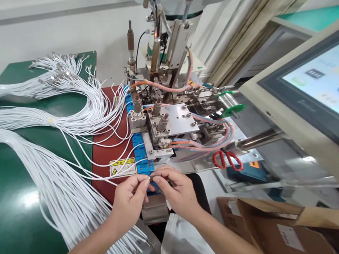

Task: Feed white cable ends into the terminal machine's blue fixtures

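My left hand (131,194) and my right hand (176,190) meet at the front end of a blue fixture strip (140,153), thumbs and forefingers pinched together. A white cable (103,179) runs from the left into my left hand, which is closed on it. Between the fingertips sits a tiny part, mostly hidden; my right fingers pinch it, and I cannot make out what it is. Several other white cables lie in slots of the blue strip, just beyond my hands. The strip borders a metal machine (173,120) with clamps and hoses.
Bundles of white cables (38,162) cover much of the green table (7,208). A warning label (122,167) marks the red plate (102,153). Right of it are red-handled scissors (227,160), a solder wire spool (229,102), a touchscreen (327,83) and cardboard boxes (275,230).
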The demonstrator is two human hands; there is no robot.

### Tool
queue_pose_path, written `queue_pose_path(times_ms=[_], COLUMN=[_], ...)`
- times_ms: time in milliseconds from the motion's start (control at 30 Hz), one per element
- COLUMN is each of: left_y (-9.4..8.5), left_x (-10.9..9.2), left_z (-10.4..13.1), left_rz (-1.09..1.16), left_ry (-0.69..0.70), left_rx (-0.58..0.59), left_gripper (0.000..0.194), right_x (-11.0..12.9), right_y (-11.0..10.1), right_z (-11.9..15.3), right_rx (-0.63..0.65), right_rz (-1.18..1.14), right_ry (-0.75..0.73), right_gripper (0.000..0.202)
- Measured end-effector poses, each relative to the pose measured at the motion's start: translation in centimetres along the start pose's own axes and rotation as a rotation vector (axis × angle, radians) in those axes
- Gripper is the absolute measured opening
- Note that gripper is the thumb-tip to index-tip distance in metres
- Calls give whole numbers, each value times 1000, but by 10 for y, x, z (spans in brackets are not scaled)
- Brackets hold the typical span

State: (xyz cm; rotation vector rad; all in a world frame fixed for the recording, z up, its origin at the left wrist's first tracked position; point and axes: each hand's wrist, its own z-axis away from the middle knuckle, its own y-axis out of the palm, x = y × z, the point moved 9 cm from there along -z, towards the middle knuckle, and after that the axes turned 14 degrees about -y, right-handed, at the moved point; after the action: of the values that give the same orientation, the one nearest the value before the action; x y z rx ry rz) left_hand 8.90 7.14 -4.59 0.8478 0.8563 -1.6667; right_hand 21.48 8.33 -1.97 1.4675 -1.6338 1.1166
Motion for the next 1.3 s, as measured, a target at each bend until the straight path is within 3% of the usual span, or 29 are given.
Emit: queue_pose_path(times_ms=[167, 400, 500, 567, 633, 700, 767, 900, 967, 1067, 1300], left_y=[-1, 4, 4, 6, 11, 13, 11, 1, -2, -1, 2], left_x=[-2, 0, -2, -6, -8, -9, -9, -3, -1, 0, 3], left_z=[-1, 1, 1, 2, 3, 3, 3, 1, 1, 1, 1], left_rz=[42, -11, -100, -197, -312, -379, -351, -155, -90, -86, -196], left_ry=[23, 14, 8, 31, 55, 72, 84, 50, 41, 39, 40], left_rx=[-12, 38, 38, 61, 98, 109, 74, -24, -51, -46, -34], left_gripper=[20, 22, 24, 25, 26, 25, 22, 21, 21, 21, 21], right_x=[-17, -3, 15, 24, 26, 24, 18, -1, -9, -12, -4], right_y=[10, 5, 1, 4, 11, 15, 14, 10, 13, 12, 3], right_z=[13, 4, -7, -12, -12, -11, -10, 2, 12, 18, 4], right_rx=[-107, 2, 112, 262, 447, 544, 487, 178, 100, 56, 33], right_rz=[-173, 27, 149, 215, 268, 288, 261, 118, 71, 77, 121], right_ry=[138, 1, -155, -248, -283, -262, -197, 19, 95, 122, 70], right_gripper=[8, 10, 11, 11, 11, 11, 11, 15, 16, 15, 10])
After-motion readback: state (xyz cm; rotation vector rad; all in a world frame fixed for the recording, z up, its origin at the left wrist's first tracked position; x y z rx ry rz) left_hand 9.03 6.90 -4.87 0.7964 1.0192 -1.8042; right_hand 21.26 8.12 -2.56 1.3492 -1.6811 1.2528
